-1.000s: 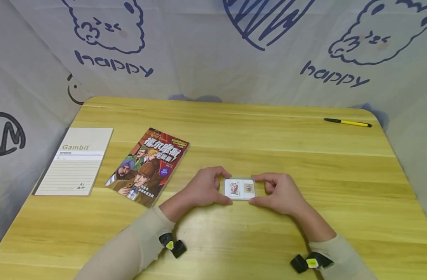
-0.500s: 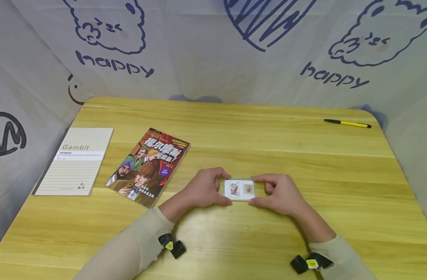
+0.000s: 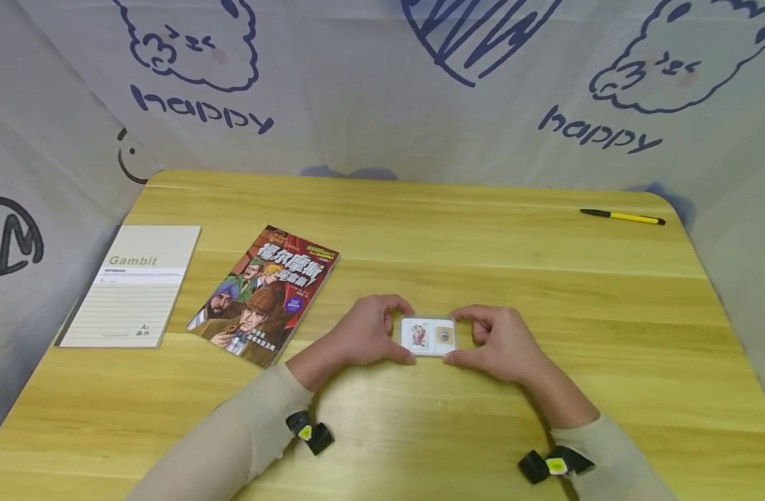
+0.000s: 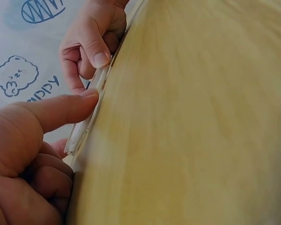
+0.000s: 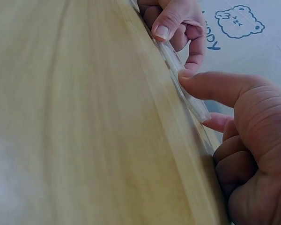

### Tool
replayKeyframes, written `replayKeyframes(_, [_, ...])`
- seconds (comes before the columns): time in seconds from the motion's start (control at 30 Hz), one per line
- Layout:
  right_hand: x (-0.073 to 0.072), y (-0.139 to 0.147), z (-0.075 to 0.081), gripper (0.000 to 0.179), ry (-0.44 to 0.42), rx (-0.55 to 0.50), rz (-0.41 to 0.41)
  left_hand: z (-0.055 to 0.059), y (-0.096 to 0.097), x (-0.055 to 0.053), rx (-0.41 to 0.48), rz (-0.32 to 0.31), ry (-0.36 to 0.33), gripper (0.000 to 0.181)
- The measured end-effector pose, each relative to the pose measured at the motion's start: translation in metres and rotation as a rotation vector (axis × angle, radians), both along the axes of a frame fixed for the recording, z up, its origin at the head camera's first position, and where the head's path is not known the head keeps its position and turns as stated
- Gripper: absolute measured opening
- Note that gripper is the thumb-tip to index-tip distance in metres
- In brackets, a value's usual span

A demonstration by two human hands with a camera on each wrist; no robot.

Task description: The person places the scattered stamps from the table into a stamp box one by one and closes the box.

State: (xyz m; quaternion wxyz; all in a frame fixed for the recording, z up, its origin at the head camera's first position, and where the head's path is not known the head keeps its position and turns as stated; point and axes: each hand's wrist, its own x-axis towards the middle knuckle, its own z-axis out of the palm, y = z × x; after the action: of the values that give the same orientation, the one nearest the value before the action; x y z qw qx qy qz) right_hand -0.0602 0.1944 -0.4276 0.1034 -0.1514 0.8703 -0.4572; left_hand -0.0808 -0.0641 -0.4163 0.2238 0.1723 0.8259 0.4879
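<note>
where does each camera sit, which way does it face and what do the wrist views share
Head: worn on the head, facing forward and down at the table and small case; left hand, right hand and sleeves show.
Left wrist: on the left wrist, looking along that hand at the small case; right hand beyond.
Right wrist: on the right wrist, looking along that hand at the small case; left hand beyond.
Shared: both wrist views show the small case, both hands and a bear drawing.

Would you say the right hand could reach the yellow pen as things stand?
Probably: no object lies between the right hand and the yellow pen, though that hand pinches the small case.
</note>
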Motion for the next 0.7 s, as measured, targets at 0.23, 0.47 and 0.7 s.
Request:
replayKeyframes(0.23, [-0.003, -0.003, 0.003, 0.056, -0.053, -0.004, -0.058, 0.001, 0.002, -0.002, -0.059, 0.034, 0.016, 0.063])
replayKeyframes(0.47, [-0.002, -0.004, 0.004, 0.057, -0.073, 0.011, -0.081, 0.004, 0.005, 0.001, -0.087, 0.046, 0.017, 0.062])
replayKeyframes(0.7, [0.001, -0.005, 0.004, 0.059, -0.064, 0.025, -0.069, 0.002, 0.007, 0.008, -0.122, 0.056, 0.112, 0.066])
